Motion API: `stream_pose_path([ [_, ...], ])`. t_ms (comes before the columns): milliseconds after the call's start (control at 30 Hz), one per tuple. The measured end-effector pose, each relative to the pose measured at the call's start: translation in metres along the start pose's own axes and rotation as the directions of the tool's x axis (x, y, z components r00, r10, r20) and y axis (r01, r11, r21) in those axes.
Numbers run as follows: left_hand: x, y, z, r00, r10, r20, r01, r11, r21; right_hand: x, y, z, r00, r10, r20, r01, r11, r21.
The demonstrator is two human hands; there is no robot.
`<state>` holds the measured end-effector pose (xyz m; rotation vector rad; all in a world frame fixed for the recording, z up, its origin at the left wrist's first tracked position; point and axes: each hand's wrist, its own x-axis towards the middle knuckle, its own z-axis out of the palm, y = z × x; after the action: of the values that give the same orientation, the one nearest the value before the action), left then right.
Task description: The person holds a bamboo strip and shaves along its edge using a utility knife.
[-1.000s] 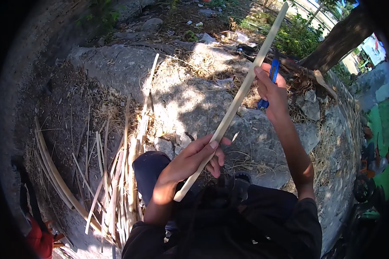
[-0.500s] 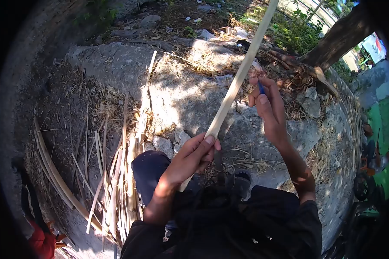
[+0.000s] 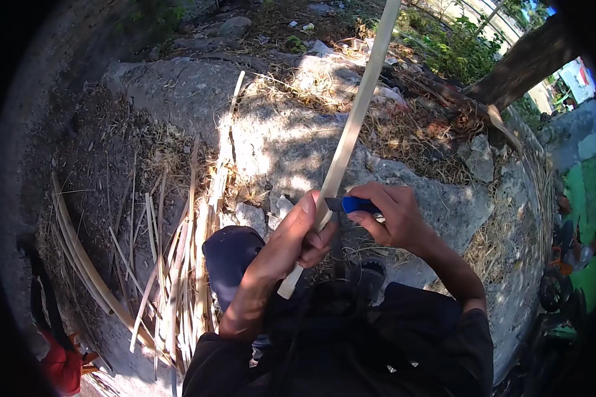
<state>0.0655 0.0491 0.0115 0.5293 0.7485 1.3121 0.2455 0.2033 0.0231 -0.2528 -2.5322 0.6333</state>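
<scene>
A long pale strip of split wood or bamboo (image 3: 356, 112) slants from my lap up past the top edge of the view. My left hand (image 3: 288, 241) is wrapped round it near its lower end. In my right hand (image 3: 397, 215) is a blue-handled utility knife (image 3: 359, 206), fingers closed round the handle. Its dark blade points left and meets the strip's right edge just above my left fingers. The exact contact of the edge is too small to make out.
Several cut strips (image 3: 179, 284) lie in a bundle left of my knee. Rough rock (image 3: 291, 152) spreads in front of me, with dry grass and a tree trunk (image 3: 520, 63) at upper right. A person in red (image 3: 63, 364) is at lower left.
My right hand has come down and left, bringing the knife from apart to the strip's edge. The strip now stands a little steeper, and its lower end shows below my left hand.
</scene>
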Motion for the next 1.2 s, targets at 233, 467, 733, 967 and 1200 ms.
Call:
stream_pose_path([
  [233,-0.001,-0.006,-0.007,0.995,-0.080,0.061,0.076,0.995,0.068,0.004,-0.005,0.000,0.996,-0.086,-0.037,0.083,0.994,-0.065],
  [467,-0.002,-0.005,-0.012,0.967,-0.097,0.234,0.102,0.995,-0.010,0.005,-0.012,-0.003,0.994,-0.107,-0.031,0.103,0.991,-0.090],
  [733,-0.005,0.002,-0.006,0.959,-0.155,0.237,0.179,0.980,-0.084,0.009,-0.002,-0.007,0.978,-0.044,-0.205,0.022,0.994,-0.109],
  [967,-0.001,-0.006,-0.013,0.936,-0.086,0.342,0.172,0.958,-0.230,0.006,-0.009,-0.009,0.989,-0.122,-0.078,0.121,0.992,-0.021],
  [1200,-0.003,-0.009,-0.018,0.956,-0.119,0.267,0.168,0.971,-0.170,0.006,-0.010,0.003,0.993,-0.118,-0.031,0.117,0.992,-0.041],
])
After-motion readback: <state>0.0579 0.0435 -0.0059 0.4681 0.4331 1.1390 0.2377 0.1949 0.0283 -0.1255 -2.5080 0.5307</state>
